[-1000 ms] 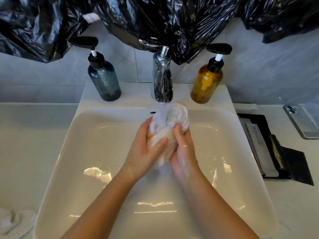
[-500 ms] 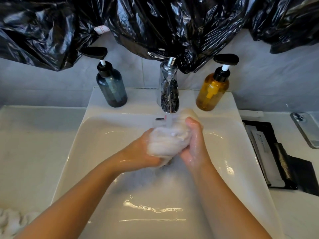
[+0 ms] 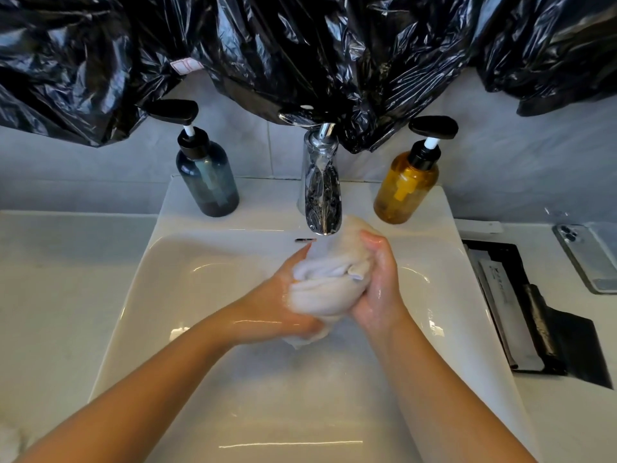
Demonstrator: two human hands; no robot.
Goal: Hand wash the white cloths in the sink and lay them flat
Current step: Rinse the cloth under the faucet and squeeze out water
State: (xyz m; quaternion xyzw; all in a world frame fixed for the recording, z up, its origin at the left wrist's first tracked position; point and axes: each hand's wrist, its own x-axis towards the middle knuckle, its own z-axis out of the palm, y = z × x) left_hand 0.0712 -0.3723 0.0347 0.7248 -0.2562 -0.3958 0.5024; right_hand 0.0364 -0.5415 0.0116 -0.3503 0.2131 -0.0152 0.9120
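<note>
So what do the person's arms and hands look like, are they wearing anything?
Nothing is worn. The left forearm and right forearm are bare, with no sleeves in view. The left hand and right hand have no gloves, rings, watch or bracelet that shows, and both are wet and shiny.

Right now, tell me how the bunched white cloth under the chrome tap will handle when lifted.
Likely floppy: the bunched white cloth crumples between left hand and right hand. Probably heavy for its size, being soaked. Possibly slippery; the hands glisten.
</note>
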